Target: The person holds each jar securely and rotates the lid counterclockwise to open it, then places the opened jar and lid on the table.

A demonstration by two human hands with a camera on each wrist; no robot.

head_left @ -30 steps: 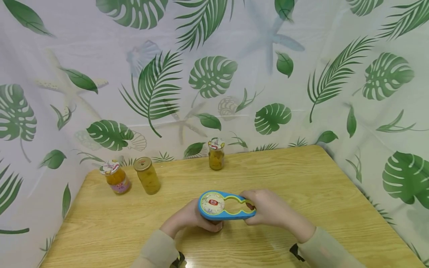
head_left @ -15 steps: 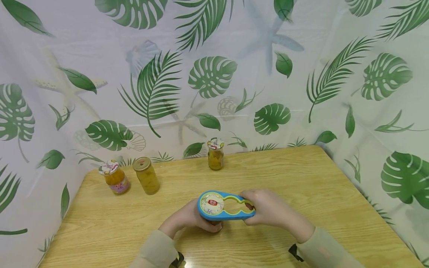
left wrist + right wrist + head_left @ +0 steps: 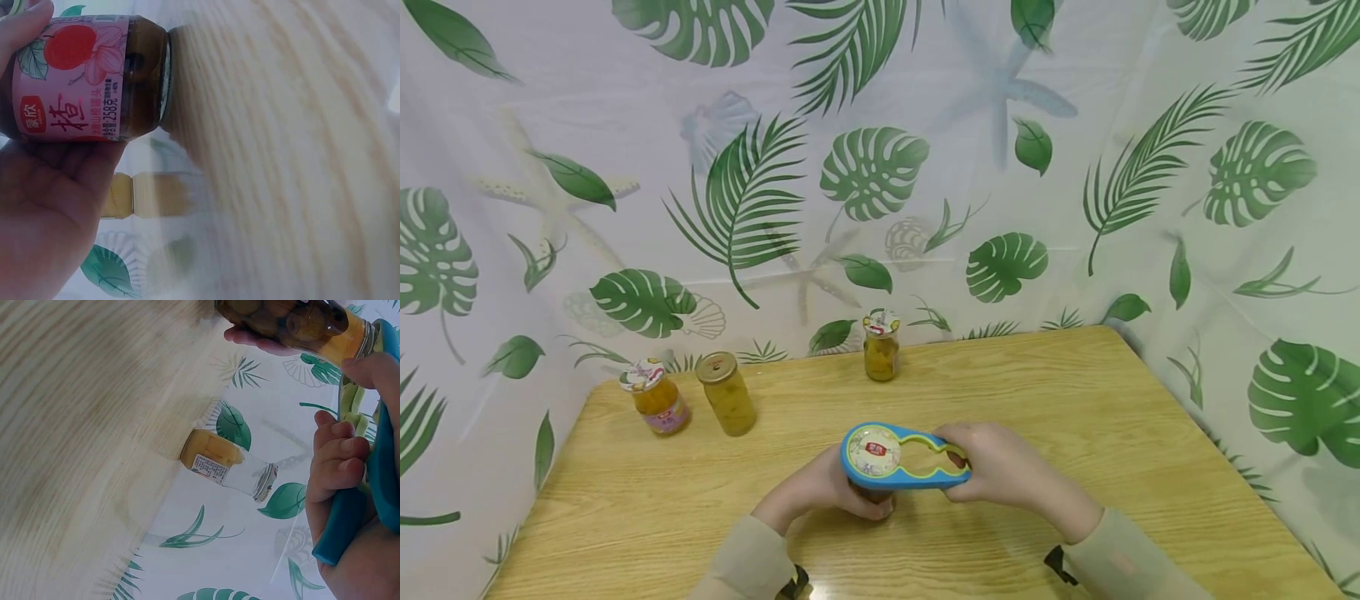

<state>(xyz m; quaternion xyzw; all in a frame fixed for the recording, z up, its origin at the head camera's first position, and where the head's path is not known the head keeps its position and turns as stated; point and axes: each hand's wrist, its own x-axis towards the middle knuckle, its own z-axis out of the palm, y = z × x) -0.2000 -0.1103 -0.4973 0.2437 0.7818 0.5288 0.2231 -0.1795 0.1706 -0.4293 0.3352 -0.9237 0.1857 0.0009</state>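
Note:
My left hand grips a glass jar with a pink fruit label, its base right at the tabletop in the left wrist view. Dark round fruit in orange-brown liquid shows in the jar in the right wrist view. A blue jar opener with a yellow-green inner edge surrounds the pale printed lid. My right hand grips the opener's far end, fingers wrapped round the handle in the right wrist view. The opener's middle gaps hold nothing.
On the wooden table, a small jar of yellow fruit stands at the back. A gold-lidded jar and an orange jar with a purple label stand at the back left. A leaf-patterned curtain surrounds the back and sides.
Both hands keep their grip in the same place. The opener and lid sit slightly higher in the head view, with a little more of the jar showing beneath.

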